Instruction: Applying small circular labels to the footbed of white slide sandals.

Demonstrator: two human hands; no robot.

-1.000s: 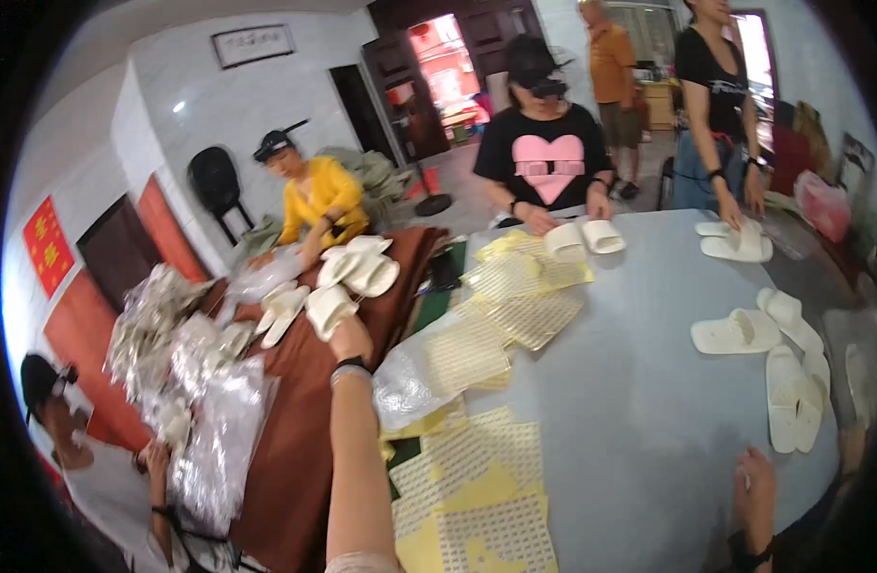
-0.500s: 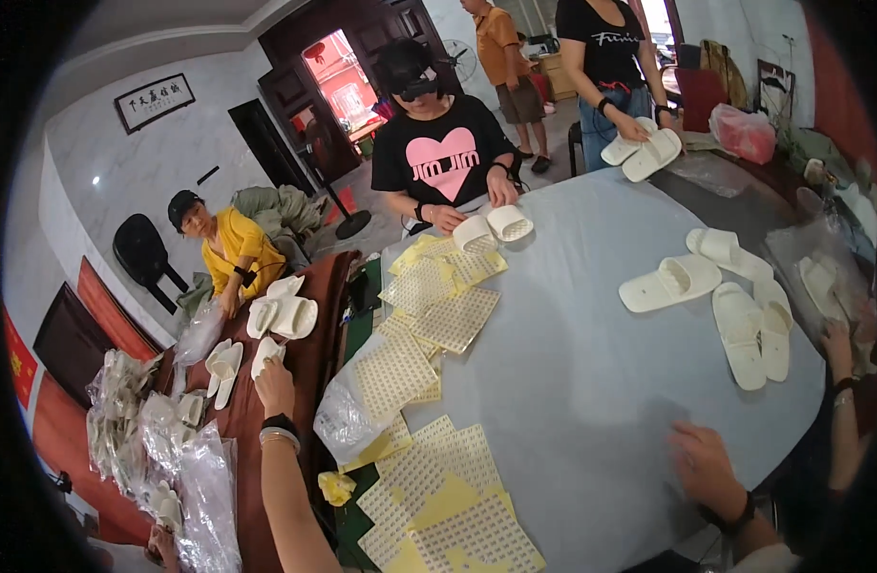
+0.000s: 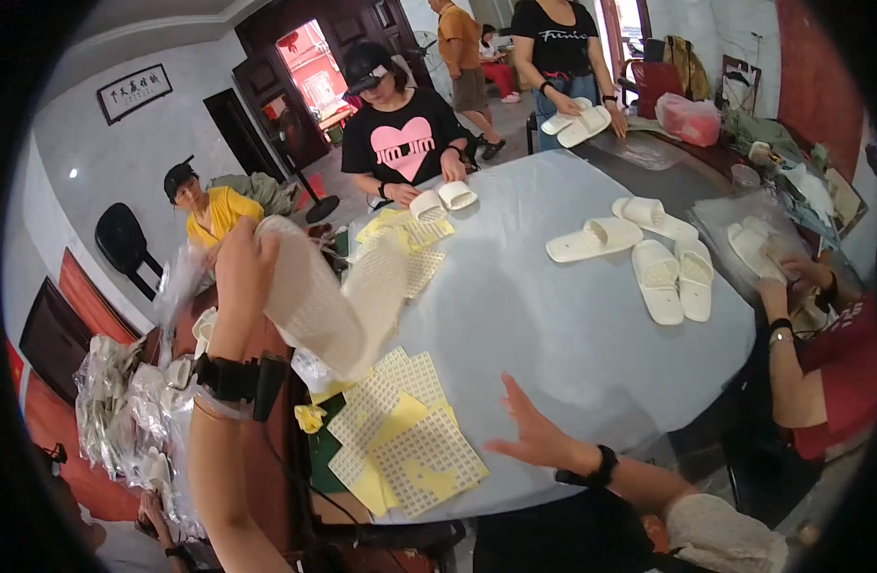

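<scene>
Raised at the left, my left hand (image 3: 243,263) is closed on a pair of cream slippers (image 3: 314,301), smeared by motion. Their soles face me and spread apart toward the lower right, above the sticker sheets (image 3: 429,463). My right hand (image 3: 534,430) hovers over the near edge of the grey-covered table (image 3: 534,334), fingers spread and nothing in them. Farther right on that table lie two more pairs of cream slippers (image 3: 658,282), one pair nearer and one behind it.
Across the table a person in a black shirt handles slippers (image 3: 443,201); another at the back holds a pair (image 3: 577,124). At right, a co-worker's hands work with a slipper (image 3: 753,248) and clear plastic. Bagged slippers (image 3: 114,392) crowd the left. A crumpled yellow paper (image 3: 309,417) lies by the sheets.
My left hand has lifted slippers from the brown-covered surface and brought them up toward the table. My right hand has moved left, its fingers spreading. The view has shifted to the right.
</scene>
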